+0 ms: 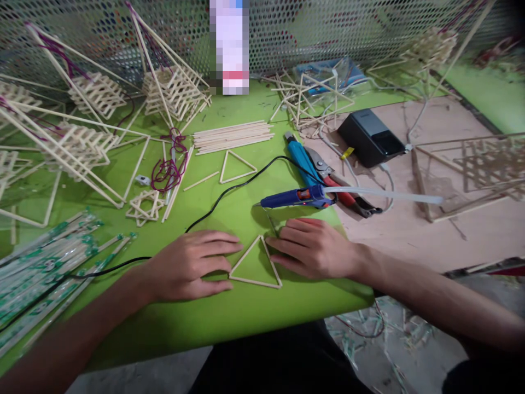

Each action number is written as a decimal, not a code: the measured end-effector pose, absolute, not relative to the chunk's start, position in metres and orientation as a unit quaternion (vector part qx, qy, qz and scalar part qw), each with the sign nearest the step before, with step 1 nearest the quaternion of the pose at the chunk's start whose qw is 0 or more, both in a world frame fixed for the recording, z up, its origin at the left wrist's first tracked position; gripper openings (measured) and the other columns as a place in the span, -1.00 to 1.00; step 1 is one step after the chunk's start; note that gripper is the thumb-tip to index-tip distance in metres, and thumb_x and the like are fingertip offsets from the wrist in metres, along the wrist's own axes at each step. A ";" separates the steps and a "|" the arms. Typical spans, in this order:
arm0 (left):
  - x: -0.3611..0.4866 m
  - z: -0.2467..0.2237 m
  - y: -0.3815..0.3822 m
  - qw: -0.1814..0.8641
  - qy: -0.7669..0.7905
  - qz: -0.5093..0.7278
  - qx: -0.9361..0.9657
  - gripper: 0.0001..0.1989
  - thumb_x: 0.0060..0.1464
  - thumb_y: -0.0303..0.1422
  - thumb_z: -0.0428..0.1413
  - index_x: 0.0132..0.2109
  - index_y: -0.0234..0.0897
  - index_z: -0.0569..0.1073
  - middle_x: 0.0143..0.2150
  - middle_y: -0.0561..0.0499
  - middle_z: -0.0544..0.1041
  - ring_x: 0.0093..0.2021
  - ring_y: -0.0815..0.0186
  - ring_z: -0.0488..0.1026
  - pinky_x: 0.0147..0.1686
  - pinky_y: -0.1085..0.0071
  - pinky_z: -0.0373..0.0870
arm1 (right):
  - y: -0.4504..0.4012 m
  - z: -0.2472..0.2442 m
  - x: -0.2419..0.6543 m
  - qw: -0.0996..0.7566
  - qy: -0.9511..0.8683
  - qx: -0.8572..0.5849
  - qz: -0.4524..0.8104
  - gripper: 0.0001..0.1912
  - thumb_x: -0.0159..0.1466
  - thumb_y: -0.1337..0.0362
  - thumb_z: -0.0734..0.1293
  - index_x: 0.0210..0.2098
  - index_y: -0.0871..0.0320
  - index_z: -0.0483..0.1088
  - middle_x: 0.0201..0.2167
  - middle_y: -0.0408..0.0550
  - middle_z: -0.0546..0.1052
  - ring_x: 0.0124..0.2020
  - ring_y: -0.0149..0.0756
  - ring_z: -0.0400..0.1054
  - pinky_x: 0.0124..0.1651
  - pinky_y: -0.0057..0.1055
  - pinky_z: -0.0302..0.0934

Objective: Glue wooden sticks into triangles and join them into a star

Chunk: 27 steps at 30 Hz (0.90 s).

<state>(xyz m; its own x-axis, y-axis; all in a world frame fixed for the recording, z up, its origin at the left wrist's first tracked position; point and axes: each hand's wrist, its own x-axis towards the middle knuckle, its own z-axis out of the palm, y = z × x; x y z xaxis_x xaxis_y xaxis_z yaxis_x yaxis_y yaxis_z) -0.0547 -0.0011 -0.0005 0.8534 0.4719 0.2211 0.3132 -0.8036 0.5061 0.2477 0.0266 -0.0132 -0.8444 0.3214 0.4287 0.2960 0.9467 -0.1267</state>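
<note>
A triangle of thin wooden sticks (pixel 255 283) lies flat on the green table near its front edge. My left hand (pixel 192 265) rests palm down with fingers apart, its fingertips at the triangle's left corner. On the other side, my right hand (pixel 309 249) lies with spread fingers, its fingertips by the triangle's right side. Just beyond my right hand is a blue glue gun (pixel 293 197) with a long glue stick in its back. A second stick triangle (pixel 238 178) lies farther back, below a pile of loose sticks (pixel 233 135).
Stick structures with purple cord (pixel 172 93) stand at the back left. Green-wrapped sticks (pixel 49 268) lie at left, near a black cable (pixel 213 205). Red-handled cutters (pixel 348 194), a teal tool (pixel 301 158) and a black box (pixel 369 137) are at right. A mesh panel (pixel 279 38) stands behind.
</note>
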 end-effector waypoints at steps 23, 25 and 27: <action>-0.043 -0.010 -0.011 0.135 0.170 0.131 0.967 -0.55 0.28 -0.26 0.10 0.21 -0.45 0.42 0.31 -0.35 0.35 0.38 0.01 0.20 0.29 0.11 0.32 | 0.018 -0.014 0.252 0.235 -0.972 -0.018 0.011 -0.63 0.38 0.08 0.31 -0.12 0.31 0.49 -0.07 0.13 0.59 -0.02 -0.22 0.50 -0.07 -0.32 0.46; -0.043 -0.011 -0.011 0.137 0.169 0.130 0.967 -0.56 0.28 -0.27 0.10 0.20 -0.45 0.42 0.30 -0.34 0.35 0.38 0.01 0.20 0.30 0.11 0.31 | 0.018 -0.013 0.252 0.236 -0.972 -0.016 0.015 -0.63 0.36 0.10 0.32 -0.12 0.33 0.49 -0.07 0.15 0.59 -0.02 -0.20 0.51 -0.05 -0.31 0.47; -0.043 -0.011 -0.011 0.137 0.170 0.132 0.967 -0.57 0.28 -0.27 0.10 0.19 -0.45 0.43 0.30 -0.34 0.35 0.38 0.01 0.21 0.30 0.11 0.32 | 0.019 -0.012 0.251 0.238 -0.971 -0.015 0.022 -0.63 0.35 0.10 0.34 -0.12 0.36 0.49 -0.08 0.16 0.59 -0.03 -0.17 0.51 -0.04 -0.29 0.47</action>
<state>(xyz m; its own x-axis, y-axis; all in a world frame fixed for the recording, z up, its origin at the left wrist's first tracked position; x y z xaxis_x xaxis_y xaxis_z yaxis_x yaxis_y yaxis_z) -0.0428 -0.0110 -0.0108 0.9077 0.3647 0.2077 0.2923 -0.9045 0.3105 0.2513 0.0186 -0.0122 -0.8866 0.0400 0.4609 0.0195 0.9986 -0.0493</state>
